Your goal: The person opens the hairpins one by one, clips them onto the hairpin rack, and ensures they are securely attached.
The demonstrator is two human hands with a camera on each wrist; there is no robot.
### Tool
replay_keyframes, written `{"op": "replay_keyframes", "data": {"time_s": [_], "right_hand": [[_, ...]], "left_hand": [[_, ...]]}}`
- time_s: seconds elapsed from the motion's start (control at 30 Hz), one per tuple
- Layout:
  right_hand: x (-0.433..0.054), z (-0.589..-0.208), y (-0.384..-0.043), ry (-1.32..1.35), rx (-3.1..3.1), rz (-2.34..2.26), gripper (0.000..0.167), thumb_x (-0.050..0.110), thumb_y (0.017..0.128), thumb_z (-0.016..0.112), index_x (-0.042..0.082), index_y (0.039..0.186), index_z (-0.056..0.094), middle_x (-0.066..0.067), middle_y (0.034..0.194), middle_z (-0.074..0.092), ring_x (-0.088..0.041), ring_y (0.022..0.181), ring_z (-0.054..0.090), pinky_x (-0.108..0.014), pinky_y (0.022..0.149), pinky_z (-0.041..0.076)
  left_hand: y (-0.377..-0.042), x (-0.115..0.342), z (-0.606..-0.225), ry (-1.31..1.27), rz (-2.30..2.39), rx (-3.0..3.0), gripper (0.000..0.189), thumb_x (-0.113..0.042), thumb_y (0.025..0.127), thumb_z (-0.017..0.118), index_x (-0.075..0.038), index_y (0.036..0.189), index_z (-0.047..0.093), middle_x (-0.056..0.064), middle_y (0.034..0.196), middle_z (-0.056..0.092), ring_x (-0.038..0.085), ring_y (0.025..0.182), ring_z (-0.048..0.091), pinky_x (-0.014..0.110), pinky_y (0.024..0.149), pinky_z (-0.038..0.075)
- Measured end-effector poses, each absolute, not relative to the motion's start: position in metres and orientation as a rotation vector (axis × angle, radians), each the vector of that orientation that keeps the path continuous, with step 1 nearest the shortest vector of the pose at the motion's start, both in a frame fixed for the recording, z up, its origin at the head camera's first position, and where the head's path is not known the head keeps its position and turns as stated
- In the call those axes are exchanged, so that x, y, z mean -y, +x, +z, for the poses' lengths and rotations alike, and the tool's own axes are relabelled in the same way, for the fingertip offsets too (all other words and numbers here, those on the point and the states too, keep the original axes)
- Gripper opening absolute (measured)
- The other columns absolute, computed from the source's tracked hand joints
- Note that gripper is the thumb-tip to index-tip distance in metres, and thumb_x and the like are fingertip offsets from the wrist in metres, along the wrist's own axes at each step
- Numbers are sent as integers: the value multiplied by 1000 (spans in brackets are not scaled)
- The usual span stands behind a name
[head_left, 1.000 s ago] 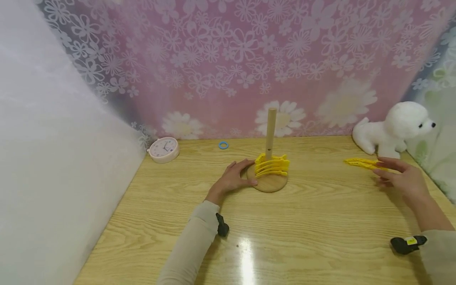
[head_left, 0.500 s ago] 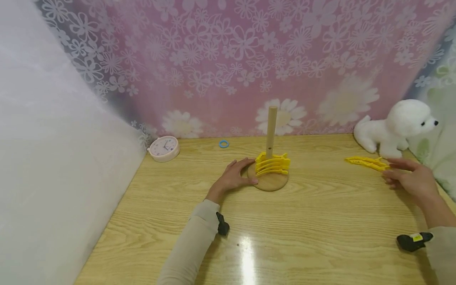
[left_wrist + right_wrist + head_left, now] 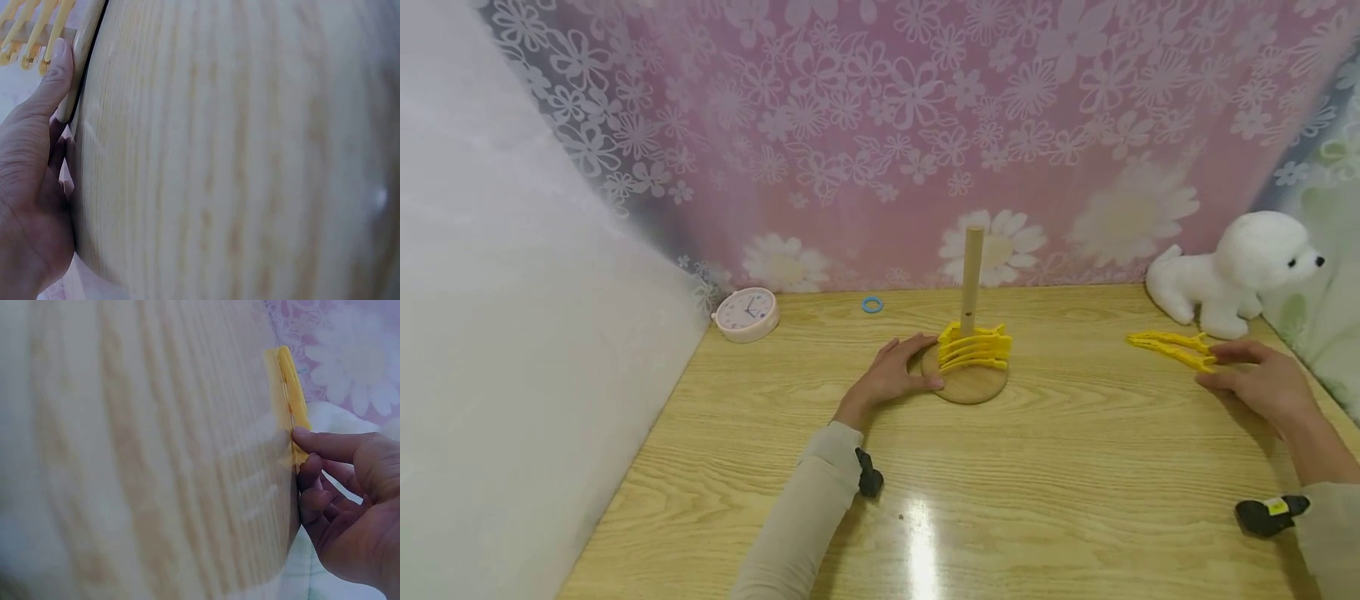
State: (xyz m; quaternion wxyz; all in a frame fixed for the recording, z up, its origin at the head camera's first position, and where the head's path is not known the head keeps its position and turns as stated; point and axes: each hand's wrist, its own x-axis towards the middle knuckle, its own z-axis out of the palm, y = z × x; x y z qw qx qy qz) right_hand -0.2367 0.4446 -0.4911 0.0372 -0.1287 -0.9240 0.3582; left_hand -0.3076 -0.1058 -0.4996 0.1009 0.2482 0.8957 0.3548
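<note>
In the head view, my left hand [image 3: 891, 372] holds the round wooden base [image 3: 968, 388] of a stand by its left edge, the thumb at the near side and the fingers behind. An upright wooden post [image 3: 972, 275] rises from it. Several curved yellow clips [image 3: 973, 346] are stacked low around the post. At the right, my right hand [image 3: 1262, 379] pinches the right end of another long yellow clip [image 3: 1168, 346] between thumb and fingers. Its two arms spread apart toward the hand and meet at the left tip. The right wrist view shows this clip [image 3: 289, 394] low against the table top.
A white plush dog [image 3: 1217, 271] sits just behind the right hand. Along the back edge of the wooden table [image 3: 1037, 492] lie a small blue ring [image 3: 872, 305] and a pink round clock [image 3: 747, 314]. A flowered curtain [image 3: 850, 150] hangs behind.
My right hand has shifted a little right and nearer along the clip, whose arms now stand wider apart at the hand's end. The left hand and stand have not moved.
</note>
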Motion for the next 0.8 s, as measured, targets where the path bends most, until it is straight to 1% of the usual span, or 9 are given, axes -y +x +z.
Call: {"op": "replay_keyframes", "data": {"time_s": [0.17,0.23,0.27,0.33,0.37,0.47,0.57,0.63,0.8], "right_hand": [[-442,-491,-236,-349,2858,1100,70,41,98,73,-11,139,53,-37,147,42,-50,122,43,-23,72,39],[-442,-491,-235,-365,2858,1122,69,42,98,71,-11,139,53,-37,145,44,-47,115,48,-24,70,42],[-442,-491,-235,-381,2846,1153,67,42,99,71,-10,139,54,-34,139,52,-44,112,54,-25,69,44],[-443,-493,-236,-397,2805,1240,61,38,100,70,-7,138,54,-17,118,68,-31,97,65,-28,65,52],[-443,-494,-236,-396,2773,1301,54,34,101,70,-4,136,56,-6,106,72,-23,86,67,-24,60,53],[-445,-498,-237,-373,2677,1475,31,23,102,69,9,128,59,23,82,65,-10,66,69,-27,57,59],[-445,-498,-236,-363,2620,1587,20,21,102,68,24,120,62,30,82,63,-9,66,69,-26,58,60],[-445,-497,-236,-363,2601,1631,20,20,103,67,27,121,62,29,83,64,-8,67,70,-26,59,60],[-438,-493,-236,-287,2590,1654,22,16,105,62,18,127,61,31,87,63,-7,68,72,-27,61,62]], "left_hand": [[-305,106,-499,706,1059,-2637,86,-55,89,78,-33,162,39,-5,169,32,22,161,8,46,131,5],[-306,106,-498,712,1056,-2638,86,-56,89,78,-33,162,38,-5,169,32,22,161,9,46,131,5],[-306,106,-498,714,1058,-2637,86,-56,89,78,-33,162,38,-5,169,32,22,161,9,46,131,5],[-306,106,-499,720,1060,-2634,85,-55,89,78,-33,162,38,-5,169,32,23,161,9,47,131,5],[-307,106,-499,722,1062,-2632,85,-55,89,78,-34,162,38,-6,169,32,23,161,9,48,131,5],[-307,107,-500,720,1068,-2622,85,-55,89,78,-35,162,38,-6,169,31,24,161,7,49,130,5],[-308,107,-500,719,1070,-2617,85,-55,89,78,-35,161,38,-6,169,31,23,161,7,49,130,5],[-308,107,-500,721,1073,-2615,85,-55,89,78,-34,162,38,-6,169,31,23,161,7,49,130,5],[-307,108,-499,731,1078,-2617,85,-55,89,78,-33,162,39,-5,169,32,22,161,9,48,131,4]]}}
